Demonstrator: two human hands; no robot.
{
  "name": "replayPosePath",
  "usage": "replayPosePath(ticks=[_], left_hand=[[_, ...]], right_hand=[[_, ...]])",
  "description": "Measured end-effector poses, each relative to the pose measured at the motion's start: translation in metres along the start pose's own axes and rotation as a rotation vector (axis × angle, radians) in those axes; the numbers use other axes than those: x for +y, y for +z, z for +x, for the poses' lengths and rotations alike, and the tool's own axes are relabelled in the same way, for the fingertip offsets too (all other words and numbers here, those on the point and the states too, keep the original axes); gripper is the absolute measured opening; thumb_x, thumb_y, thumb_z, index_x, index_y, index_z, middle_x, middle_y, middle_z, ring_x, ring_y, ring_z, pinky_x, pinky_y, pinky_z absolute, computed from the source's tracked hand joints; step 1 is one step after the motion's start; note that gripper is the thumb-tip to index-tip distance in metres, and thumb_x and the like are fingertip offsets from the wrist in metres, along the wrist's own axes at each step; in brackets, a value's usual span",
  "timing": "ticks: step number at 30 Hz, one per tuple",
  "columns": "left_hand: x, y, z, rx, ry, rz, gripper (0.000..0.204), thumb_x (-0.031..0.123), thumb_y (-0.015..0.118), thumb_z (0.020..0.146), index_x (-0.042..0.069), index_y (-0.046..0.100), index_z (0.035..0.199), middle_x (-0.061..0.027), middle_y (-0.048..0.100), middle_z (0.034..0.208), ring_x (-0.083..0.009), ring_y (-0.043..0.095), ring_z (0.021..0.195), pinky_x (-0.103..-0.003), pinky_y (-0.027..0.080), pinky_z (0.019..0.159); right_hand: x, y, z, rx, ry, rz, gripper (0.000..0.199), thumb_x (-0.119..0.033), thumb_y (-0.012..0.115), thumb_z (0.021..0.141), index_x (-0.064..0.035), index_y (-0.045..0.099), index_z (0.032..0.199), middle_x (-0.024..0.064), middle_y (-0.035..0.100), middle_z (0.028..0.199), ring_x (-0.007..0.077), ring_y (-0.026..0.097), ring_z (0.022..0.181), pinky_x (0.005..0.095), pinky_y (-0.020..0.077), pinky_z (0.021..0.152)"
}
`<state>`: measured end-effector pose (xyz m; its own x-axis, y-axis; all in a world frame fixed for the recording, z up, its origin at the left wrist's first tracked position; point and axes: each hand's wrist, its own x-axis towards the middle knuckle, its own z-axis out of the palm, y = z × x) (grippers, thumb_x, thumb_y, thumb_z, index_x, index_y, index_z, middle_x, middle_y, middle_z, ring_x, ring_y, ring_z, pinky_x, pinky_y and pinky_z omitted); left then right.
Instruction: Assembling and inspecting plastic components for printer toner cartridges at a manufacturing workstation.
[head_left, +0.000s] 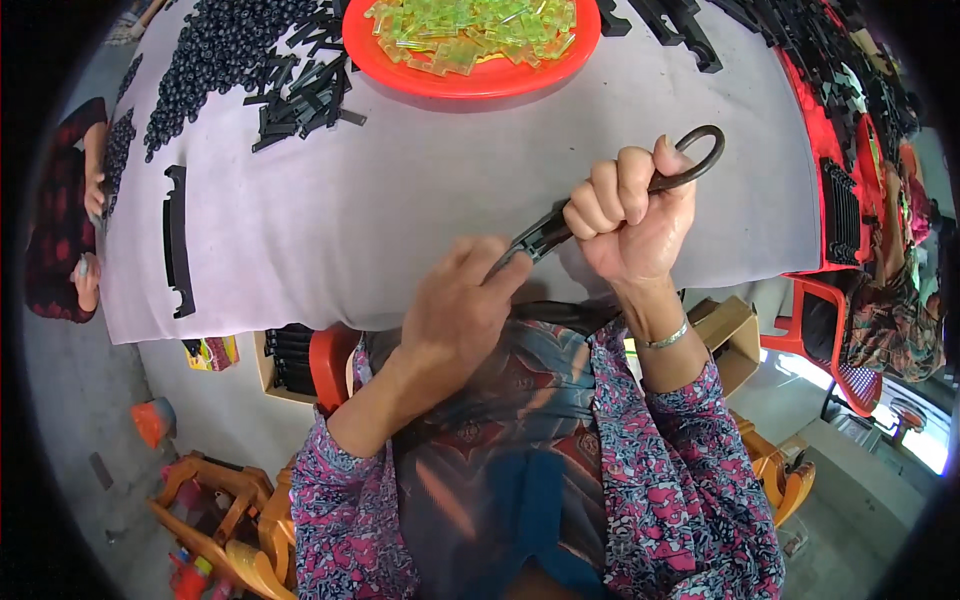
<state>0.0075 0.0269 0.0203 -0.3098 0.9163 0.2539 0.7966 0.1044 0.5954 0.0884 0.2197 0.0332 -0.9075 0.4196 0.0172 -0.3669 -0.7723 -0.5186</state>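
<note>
My right hand (pixel 632 215) is closed in a fist around a long dark piece (pixel 545 238), raised above the near edge of the cloth-covered table. A dark brown loop (pixel 712 150) sticks out past the thumb side of this fist. At the piece's lower left end, my left hand (pixel 462 305) grips it with thumb and fingers; that hand is a little blurred. A grey-green strip shows along the part between my hands. What lies inside my right fist is hidden.
Ahead stands a red tray (pixel 470 88) heaped with clear yellow-green plastic pieces. Black round parts (pixel 215 60) and loose black strips (pixel 305 100) lie at far left. A long black part (pixel 178 240) rests nearer. Black parts (pixel 840 215) line the right; another person's hand (pixel 88 275) is at left.
</note>
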Motion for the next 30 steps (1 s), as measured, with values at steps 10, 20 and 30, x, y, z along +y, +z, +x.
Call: replayPosePath(ticks=[10,20,30], left_hand=[[0.000,0.000,0.001,0.015,0.022,0.013,0.037,-0.001,0.064,0.080,0.005,0.063,0.117,-0.0117,0.058,0.108,-0.0336,0.058,0.099,-0.043,0.054,0.080],[0.003,-0.002,0.002,0.039,-0.020,-0.050,0.034,-0.005,0.068,0.080,0.004,0.067,0.114,-0.0126,0.062,0.109,-0.0351,0.061,0.097,-0.044,0.052,0.080],[0.004,0.000,0.003,0.051,-0.002,0.004,0.028,0.001,0.064,0.082,0.005,0.066,0.109,-0.0092,0.057,0.100,-0.0311,0.059,0.094,-0.041,0.054,0.076]], right_hand=[[-0.001,0.002,0.000,-0.012,0.006,-0.022,0.063,-0.049,0.035,0.104,-0.0109,0.032,0.054,-0.0023,0.022,0.049,0.0113,0.015,0.045,0.0317,0.0129,0.044],[0.002,0.001,0.001,0.004,0.003,-0.026,0.062,-0.048,0.035,0.104,-0.0107,0.031,0.054,-0.0015,0.022,0.049,0.0120,0.015,0.045,0.0319,0.0130,0.044],[0.009,-0.004,0.002,-0.035,0.004,-0.068,0.062,-0.048,0.036,0.105,-0.0112,0.032,0.055,-0.0019,0.024,0.049,0.0119,0.016,0.044,0.0316,0.0132,0.043]])
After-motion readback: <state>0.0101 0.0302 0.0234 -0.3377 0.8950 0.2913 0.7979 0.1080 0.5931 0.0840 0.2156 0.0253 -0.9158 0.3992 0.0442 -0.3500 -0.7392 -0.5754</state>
